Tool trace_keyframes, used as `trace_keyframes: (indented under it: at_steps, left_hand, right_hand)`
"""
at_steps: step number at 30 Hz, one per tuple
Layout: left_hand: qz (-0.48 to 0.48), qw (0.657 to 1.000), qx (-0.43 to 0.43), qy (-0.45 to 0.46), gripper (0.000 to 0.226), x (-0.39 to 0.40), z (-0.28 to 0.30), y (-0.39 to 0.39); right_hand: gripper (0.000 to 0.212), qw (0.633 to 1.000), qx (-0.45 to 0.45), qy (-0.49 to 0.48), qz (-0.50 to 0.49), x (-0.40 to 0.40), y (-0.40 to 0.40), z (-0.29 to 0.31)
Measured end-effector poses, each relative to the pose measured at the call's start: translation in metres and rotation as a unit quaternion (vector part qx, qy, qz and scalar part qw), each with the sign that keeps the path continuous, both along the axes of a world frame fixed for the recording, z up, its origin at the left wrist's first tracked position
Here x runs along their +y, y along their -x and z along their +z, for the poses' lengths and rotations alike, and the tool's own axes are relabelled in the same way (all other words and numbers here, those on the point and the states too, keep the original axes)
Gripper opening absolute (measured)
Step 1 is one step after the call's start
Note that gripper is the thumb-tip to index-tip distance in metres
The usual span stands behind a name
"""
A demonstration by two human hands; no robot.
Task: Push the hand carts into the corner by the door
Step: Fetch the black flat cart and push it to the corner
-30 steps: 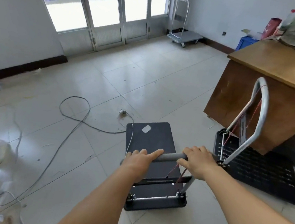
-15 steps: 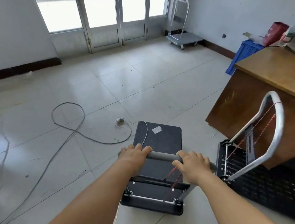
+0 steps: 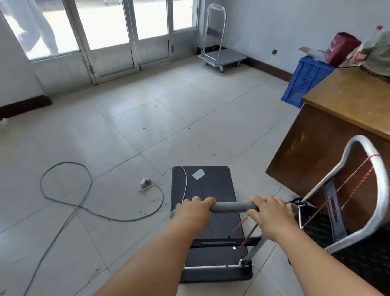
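black cart [image 3: 204,198] nearer door [image 3: 120,25], both hands gripping

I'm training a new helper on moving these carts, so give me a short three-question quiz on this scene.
1. True or false: both hands, left hand and right hand, grip the black cart by its grey handle.
2. What already stands in the corner by the door? A) silver cart B) blue crate C) wooden desk
3. What lies on the floor left of the black cart?

Key: 1 true; 2 A; 3 a looped cable.
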State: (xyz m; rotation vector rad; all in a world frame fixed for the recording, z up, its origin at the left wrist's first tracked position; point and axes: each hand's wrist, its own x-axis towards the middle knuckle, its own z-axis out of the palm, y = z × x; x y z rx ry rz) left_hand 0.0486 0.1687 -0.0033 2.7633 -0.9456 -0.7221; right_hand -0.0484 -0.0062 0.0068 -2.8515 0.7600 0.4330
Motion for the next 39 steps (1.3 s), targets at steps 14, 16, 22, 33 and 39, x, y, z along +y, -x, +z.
trace_keyframes:
  at_steps: [14,16,22,33,39]
  left_hand:
    - [0.044,0.999,0.004,0.001,0.032,-0.093,0.002,-0.194]
    - [0.045,0.999,0.001,0.005,0.03,-0.109,0.001,-0.221]
    - [0.035,0.999,-0.003,0.01,0.03,-0.146,-0.001,-0.299]
    - [-0.002,1.0,-0.009,0.008,0.027,-0.218,0.0,-0.435]
    - [-0.021,0.999,-0.022,0.013,0.028,-0.272,-0.004,-0.499]
  right_hand:
    - [0.031,0.999,-0.019,0.004,0.045,-0.1,-0.198,-0.002]
    - [0.03,0.999,-0.021,-0.001,0.047,-0.118,-0.227,-0.003]
    - [0.033,0.998,-0.017,0.009,0.06,-0.161,-0.305,-0.004]
    - [0.034,0.999,-0.013,0.006,0.034,-0.229,-0.43,-0.001]
    - [0.035,1.0,-0.016,0.003,0.012,-0.279,-0.487,-0.003]
